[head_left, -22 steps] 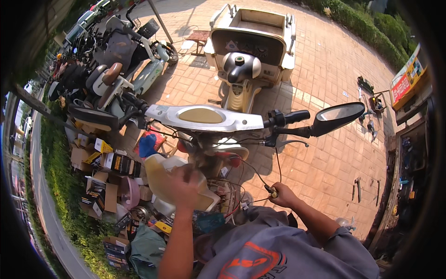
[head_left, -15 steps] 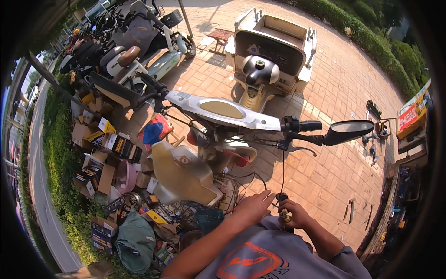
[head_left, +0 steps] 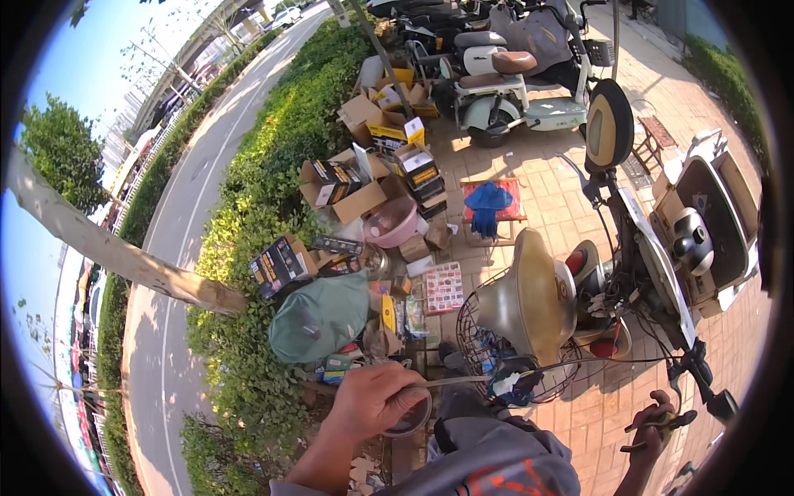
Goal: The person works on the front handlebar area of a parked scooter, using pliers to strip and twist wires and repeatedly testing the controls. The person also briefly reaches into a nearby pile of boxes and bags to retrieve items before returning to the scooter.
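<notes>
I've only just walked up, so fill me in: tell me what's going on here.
A person is at a scooter's black handlebar with a white plastic cover. The bare left hand grips a thin grey cable that stretches rightward toward that handlebar. The bare right hand, near the handlebar's closer end, holds a dark, curved hand tool whose exact kind is hard to make out. Beyond the cable, a curved tan plastic panel partly overlaps a round black wire basket in this view.

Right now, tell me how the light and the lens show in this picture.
Head view: bright sun on the paving, shadow dappling the road; head view: a black fisheye rim cuts the corners and the road bows; head view: the left hand and the grey cable it grips look fairly crisp.
</notes>
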Demonstrator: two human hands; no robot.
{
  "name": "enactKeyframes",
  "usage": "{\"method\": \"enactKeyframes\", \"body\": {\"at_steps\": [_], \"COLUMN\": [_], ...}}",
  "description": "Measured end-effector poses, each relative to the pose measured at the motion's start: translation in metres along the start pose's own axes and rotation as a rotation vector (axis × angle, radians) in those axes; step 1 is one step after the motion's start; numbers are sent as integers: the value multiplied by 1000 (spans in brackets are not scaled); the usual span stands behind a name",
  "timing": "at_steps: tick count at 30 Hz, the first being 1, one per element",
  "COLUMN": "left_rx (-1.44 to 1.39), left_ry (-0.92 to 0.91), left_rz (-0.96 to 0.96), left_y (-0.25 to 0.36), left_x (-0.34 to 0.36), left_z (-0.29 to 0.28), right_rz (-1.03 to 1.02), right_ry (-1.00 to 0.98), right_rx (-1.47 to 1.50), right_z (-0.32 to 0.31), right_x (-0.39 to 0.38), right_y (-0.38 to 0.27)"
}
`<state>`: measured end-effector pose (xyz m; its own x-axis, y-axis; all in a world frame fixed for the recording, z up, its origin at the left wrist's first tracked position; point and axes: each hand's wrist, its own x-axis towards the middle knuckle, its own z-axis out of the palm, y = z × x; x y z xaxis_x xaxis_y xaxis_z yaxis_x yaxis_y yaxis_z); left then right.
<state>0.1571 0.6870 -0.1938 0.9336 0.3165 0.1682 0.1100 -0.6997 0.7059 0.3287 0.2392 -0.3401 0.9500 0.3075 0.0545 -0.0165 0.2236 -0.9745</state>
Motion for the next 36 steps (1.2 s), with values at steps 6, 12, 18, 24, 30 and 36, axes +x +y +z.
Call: {"method": "enactKeyframes", "body": {"at_steps": [6, 12, 18, 24, 30, 36], "left_rx": [222, 608, 636, 353, 130, -132], "left_ry": [800, 647, 276, -63, 41, 456], "left_rz": [-430, -892, -1556, -1149, -1205, -1507], "left_y": [-93, -261, -357, -342, -339, -357], "left_x": [-72, -116, -183, -145, -158, -206], "left_z": [-108, -172, -99, 74, 100, 33], "right_rz": [71, 79, 30, 141, 223, 348], "right_ry": [-38, -8, 89, 101, -43, -163], "right_rx": [-24, -49, -77, -28, -86, -403], "right_z": [24, 26, -20, 11, 50, 112], "right_x": [22, 26, 7, 8, 19, 40], "right_y": [9, 8, 13, -7, -1, 22]}}
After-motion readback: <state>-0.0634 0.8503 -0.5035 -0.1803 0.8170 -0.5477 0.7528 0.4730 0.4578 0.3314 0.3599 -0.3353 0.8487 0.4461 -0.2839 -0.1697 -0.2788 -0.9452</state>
